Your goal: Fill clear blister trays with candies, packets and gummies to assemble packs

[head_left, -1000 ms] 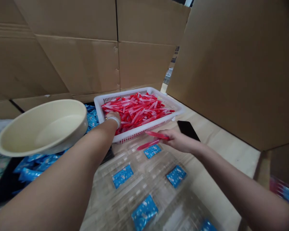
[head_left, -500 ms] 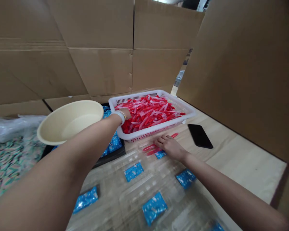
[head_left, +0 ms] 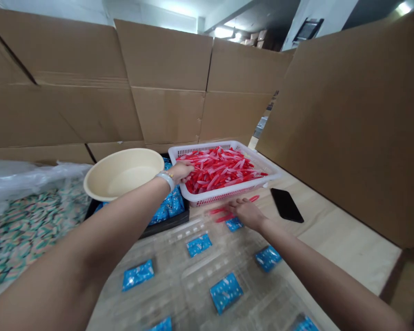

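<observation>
The left hand [head_left: 181,172] curls its fingers into the red sticks [head_left: 222,169], grip unclear, while the open-fingered right hand [head_left: 247,214] could brush the loose sticks [head_left: 221,214] askew.

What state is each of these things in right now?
Left hand: resting at the basket's corner, fingers over the sticks.
Right hand: lying on loose red plastic sticks.
White plastic basket: heaped with sticks.
Beige basin: upright.
Black smartphone: lying flat, screen dark.
Clear plastic trays: lying flat, holding blue sachets.

Wood table [head_left: 334,243]: plastic basket [head_left: 227,195], phone [head_left: 286,205], clear trays [head_left: 189,280].
</observation>
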A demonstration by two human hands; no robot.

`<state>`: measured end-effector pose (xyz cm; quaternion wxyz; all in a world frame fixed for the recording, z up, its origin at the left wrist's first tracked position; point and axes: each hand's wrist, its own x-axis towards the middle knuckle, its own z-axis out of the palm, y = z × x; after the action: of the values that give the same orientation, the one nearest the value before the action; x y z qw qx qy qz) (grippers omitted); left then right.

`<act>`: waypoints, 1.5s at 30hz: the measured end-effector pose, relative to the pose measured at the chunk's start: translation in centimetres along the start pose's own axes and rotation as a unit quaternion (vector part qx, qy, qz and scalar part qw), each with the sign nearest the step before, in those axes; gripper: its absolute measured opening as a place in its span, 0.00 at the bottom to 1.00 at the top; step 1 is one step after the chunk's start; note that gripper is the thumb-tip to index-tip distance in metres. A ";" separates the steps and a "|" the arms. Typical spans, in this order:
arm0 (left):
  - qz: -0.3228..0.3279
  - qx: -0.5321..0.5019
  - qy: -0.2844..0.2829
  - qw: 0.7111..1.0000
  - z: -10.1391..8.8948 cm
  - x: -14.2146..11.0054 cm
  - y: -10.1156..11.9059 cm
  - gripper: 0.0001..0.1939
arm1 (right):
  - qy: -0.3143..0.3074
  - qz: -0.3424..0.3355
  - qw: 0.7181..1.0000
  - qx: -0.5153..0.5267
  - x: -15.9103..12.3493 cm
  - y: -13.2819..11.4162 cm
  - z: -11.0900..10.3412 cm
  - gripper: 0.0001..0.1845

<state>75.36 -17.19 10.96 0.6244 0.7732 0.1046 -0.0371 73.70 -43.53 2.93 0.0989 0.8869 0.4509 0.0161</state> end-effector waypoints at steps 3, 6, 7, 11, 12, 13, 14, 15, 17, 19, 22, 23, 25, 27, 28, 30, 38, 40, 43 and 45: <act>-0.003 -0.032 -0.018 0.999 -0.9 -2.7 0.2 0.10 | 0.075 0.063 0.992 0.078 -0.9 -1.5 -2.6 0.21; 0.005 -0.065 -0.041 0.997 -1.2 -5.9 0.3 0.13 | 0.228 0.150 0.923 0.271 -0.4 -3.7 -6.1 0.19; 0.018 -0.081 -0.051 0.995 -1.2 -7.1 0.2 0.14 | 0.262 0.181 0.878 0.357 0.1 -4.5 -7.3 0.18; 0.104 -0.137 -0.070 0.983 -0.7 -12.5 -1.2 0.21 | 0.219 0.238 0.656 0.683 2.5 -7.3 -10.9 0.19; 0.115 -0.138 -0.071 0.981 -0.7 -13.7 -1.8 0.22 | 0.187 0.219 0.617 0.732 3.0 -8.0 -11.4 0.18; 0.119 -0.136 -0.070 0.981 -0.7 -14.9 -2.6 0.23 | 0.158 0.193 0.592 0.766 3.3 -8.8 -11.6 0.16; 0.118 -0.135 -0.069 0.982 -0.8 -15.9 -3.5 0.24 | 0.135 0.170 0.576 0.788 3.5 -9.5 -11.6 0.15; 0.113 -0.134 -0.063 0.983 -1.0 -16.8 -4.4 0.24 | 0.116 0.151 0.569 0.800 3.6 -10.3 -11.5 0.15; 0.104 -0.129 -0.042 0.985 -1.4 -18.1 -6.2 0.22 | 0.080 0.130 0.562 0.813 3.6 -11.8 -10.7 0.15; 0.095 -0.118 -0.031 0.988 -1.8 -18.9 -7.7 0.21 | 0.042 0.131 0.551 0.823 3.6 -13.3 -9.7 0.16; 0.089 -0.109 -0.027 0.990 -2.2 -19.8 -9.5 0.22 | -0.013 0.143 0.531 0.835 3.5 -15.1 -8.0 0.16; 0.085 -0.107 -0.023 0.990 -2.3 -20.0 -9.9 0.22 | -0.022 0.146 0.525 0.838 3.4 -15.7 -7.5 0.15; 0.077 -0.101 -0.005 0.992 -2.6 -20.4 -10.8 0.21 | -0.025 0.155 0.513 0.844 3.2 -16.3 -6.6 0.13; 0.065 -0.099 0.019 0.993 -3.1 -20.8 -11.8 0.20 | -0.004 0.183 0.489 0.853 2.8 -16.4 -5.7 0.11; 0.058 -0.103 0.034 0.992 -3.5 -21.0 -12.2 0.20 | 0.012 0.203 0.476 0.856 2.6 -16.1 -5.3 0.10; 0.043 -0.109 0.062 0.991 -4.4 -21.4 -12.8 0.20 | 0.050 0.240 0.453 0.857 2.1 -14.9 -4.6 0.07; 0.035 -0.045 0.079 0.995 -9.6 -25.9 -13.2 0.17 | 0.074 0.283 0.434 0.852 1.0 -12.4 -3.3 0.03; 0.006 -0.021 0.073 0.997 -11.7 -28.0 -13.9 0.17 | 0.051 0.269 0.441 0.855 1.0 -14.3 -3.4 0.03; -0.043 0.016 0.087 0.995 -14.8 -31.6 -15.1 0.17 | 0.020 0.240 0.482 0.843 1.9 -18.6 -3.7 0.06; -0.054 0.041 0.108 0.992 -16.6 -33.9 -15.6 0.17 | 0.027 0.229 0.542 0.808 3.3 -21.2 -3.9 0.07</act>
<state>37.82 -1.89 5.98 0.5740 0.7910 0.2117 0.0087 58.32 -28.07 2.48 -0.6790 0.6636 0.0576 -0.3088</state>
